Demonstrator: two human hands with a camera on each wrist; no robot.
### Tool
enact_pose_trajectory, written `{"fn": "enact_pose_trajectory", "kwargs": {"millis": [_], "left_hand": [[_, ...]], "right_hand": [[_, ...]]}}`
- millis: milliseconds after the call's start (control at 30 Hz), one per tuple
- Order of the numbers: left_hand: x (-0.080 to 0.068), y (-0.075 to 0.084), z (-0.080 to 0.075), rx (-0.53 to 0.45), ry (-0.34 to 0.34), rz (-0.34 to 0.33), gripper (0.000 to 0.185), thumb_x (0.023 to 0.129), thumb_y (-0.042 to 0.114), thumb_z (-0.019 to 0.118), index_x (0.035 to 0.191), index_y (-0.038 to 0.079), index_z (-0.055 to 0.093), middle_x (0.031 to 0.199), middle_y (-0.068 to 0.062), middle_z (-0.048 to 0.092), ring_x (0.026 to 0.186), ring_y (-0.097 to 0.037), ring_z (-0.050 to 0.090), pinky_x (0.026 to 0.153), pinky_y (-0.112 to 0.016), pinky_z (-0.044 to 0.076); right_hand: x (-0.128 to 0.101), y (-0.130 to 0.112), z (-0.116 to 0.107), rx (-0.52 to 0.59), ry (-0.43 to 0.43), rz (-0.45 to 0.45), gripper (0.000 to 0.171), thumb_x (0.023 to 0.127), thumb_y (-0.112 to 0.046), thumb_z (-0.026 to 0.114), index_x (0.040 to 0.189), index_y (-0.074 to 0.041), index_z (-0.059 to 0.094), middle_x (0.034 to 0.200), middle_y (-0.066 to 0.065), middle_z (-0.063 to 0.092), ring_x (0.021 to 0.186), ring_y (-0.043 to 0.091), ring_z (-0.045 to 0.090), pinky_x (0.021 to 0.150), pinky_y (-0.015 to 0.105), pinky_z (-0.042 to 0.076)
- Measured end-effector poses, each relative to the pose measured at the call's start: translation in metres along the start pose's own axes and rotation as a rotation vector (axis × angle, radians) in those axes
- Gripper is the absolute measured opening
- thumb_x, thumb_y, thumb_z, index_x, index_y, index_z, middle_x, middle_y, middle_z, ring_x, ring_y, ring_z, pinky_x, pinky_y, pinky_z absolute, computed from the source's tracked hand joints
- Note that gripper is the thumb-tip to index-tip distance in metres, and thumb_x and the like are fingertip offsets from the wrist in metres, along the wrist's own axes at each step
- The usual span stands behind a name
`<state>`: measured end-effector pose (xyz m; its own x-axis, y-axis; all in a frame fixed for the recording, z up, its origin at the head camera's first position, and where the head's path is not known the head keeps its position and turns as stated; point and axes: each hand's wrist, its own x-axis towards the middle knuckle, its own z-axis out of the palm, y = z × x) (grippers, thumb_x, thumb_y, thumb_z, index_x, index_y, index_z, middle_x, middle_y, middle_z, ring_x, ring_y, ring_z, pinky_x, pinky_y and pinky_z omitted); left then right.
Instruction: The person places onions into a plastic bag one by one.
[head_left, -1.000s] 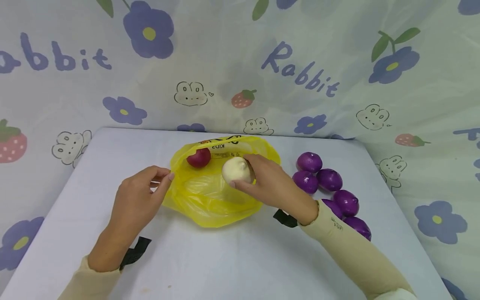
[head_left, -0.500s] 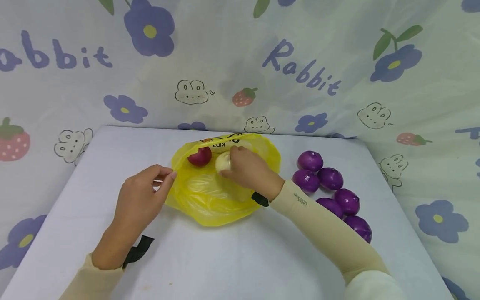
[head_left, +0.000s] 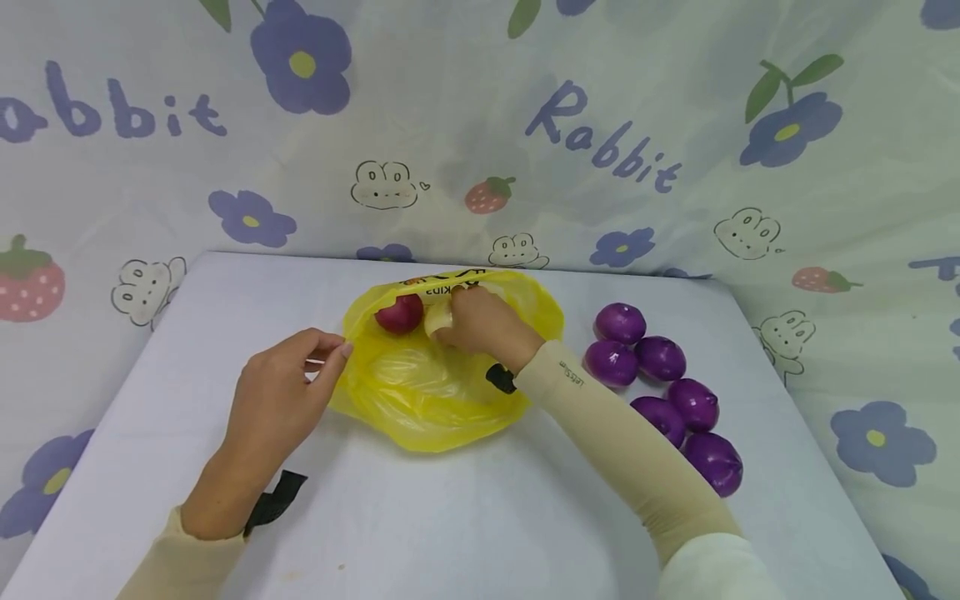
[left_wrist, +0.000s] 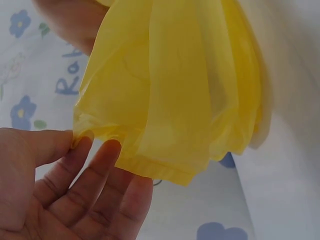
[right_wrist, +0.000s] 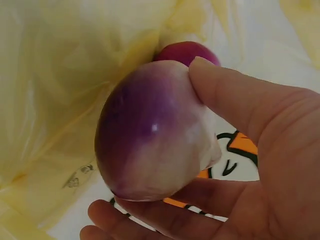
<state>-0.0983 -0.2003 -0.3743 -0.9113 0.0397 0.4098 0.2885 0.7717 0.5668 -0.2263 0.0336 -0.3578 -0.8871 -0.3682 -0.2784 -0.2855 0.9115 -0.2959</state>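
A yellow plastic bag (head_left: 435, 429) lies on the table with its mouth spread wide. Its left edge is pinched by my left hand (head_left: 285, 392) between thumb and index finger, the other fingers loosely bent, as the left wrist view shows. My right hand (head_left: 483, 325) is inside the mouth and grips a purple-and-white turnip (right_wrist: 150, 135), thumb on top and fingers underneath. In the head view only the turnip's cream-coloured side shows past the fingers. Right beside it in the bag sits a round dark red thing (head_left: 400, 315), partly covered by bag film.
Several shiny purple round vegetables (head_left: 662, 358) with small tips lie in a group on the right of the white table (head_left: 420, 525). Behind the table hangs a pale cloth (head_left: 442, 108) printed with flowers, rabbits and strawberries.
My right hand has moved left and deeper into the bag with the turnip, up to the red thing. The left hand keeps its pinch on the bag's edge, nearly still.
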Motion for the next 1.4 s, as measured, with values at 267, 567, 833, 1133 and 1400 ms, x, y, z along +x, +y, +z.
{"fn": "enact_pose_trajectory", "kwargs": {"millis": [267, 567, 833, 1133, 1400], "left_hand": [[0.000, 0.000, 0.000, 0.008, -0.001, -0.005, 0.017, 0.099, 0.013, 0.075, 0.110, 0.001, 0.072, 0.102, -0.016, 0.076, 0.088, -0.036, 0.074, 0.074, -0.055, 0.063], [-0.002, 0.000, 0.000, 0.005, 0.001, -0.005, 0.016, 0.098, 0.012, 0.076, 0.110, 0.002, 0.073, 0.102, -0.016, 0.076, 0.088, -0.035, 0.074, 0.074, -0.055, 0.063], [-0.001, 0.000, 0.000, 0.002, -0.002, -0.009, 0.016, 0.098, 0.012, 0.076, 0.110, 0.002, 0.072, 0.103, -0.016, 0.076, 0.089, -0.035, 0.074, 0.074, -0.055, 0.063], [-0.001, 0.000, 0.002, 0.002, -0.005, -0.013, 0.016, 0.099, 0.013, 0.075, 0.110, 0.002, 0.072, 0.102, -0.016, 0.076, 0.090, -0.036, 0.074, 0.075, -0.055, 0.063], [0.000, -0.001, 0.002, 0.006, 0.000, -0.007, 0.016, 0.099, 0.013, 0.075, 0.109, 0.002, 0.073, 0.101, -0.015, 0.076, 0.089, -0.036, 0.074, 0.074, -0.055, 0.063]], "right_hand": [[0.012, 0.008, 0.006, -0.019, 0.039, -0.012, 0.053, 0.096, -0.046, 0.076, 0.130, -0.008, 0.063, 0.106, 0.003, 0.069, 0.095, 0.022, 0.060, 0.091, 0.031, 0.052], [0.019, 0.015, 0.012, 0.004, 0.050, 0.030, 0.053, 0.098, -0.049, 0.071, 0.129, -0.007, 0.066, 0.118, 0.005, 0.063, 0.099, 0.022, 0.058, 0.093, 0.033, 0.052], [0.025, 0.017, 0.022, 0.016, 0.073, 0.049, 0.066, 0.098, -0.051, 0.071, 0.140, -0.004, 0.053, 0.127, 0.008, 0.063, 0.105, 0.023, 0.060, 0.102, 0.034, 0.052], [0.030, 0.021, 0.029, -0.018, 0.117, 0.062, 0.063, 0.098, -0.053, 0.069, 0.140, -0.007, 0.057, 0.127, 0.010, 0.064, 0.107, 0.024, 0.060, 0.103, 0.037, 0.052], [0.027, 0.019, 0.033, 0.011, 0.143, 0.017, 0.060, 0.097, -0.054, 0.070, 0.131, -0.006, 0.060, 0.118, 0.006, 0.065, 0.098, 0.022, 0.062, 0.095, 0.035, 0.055]]}}
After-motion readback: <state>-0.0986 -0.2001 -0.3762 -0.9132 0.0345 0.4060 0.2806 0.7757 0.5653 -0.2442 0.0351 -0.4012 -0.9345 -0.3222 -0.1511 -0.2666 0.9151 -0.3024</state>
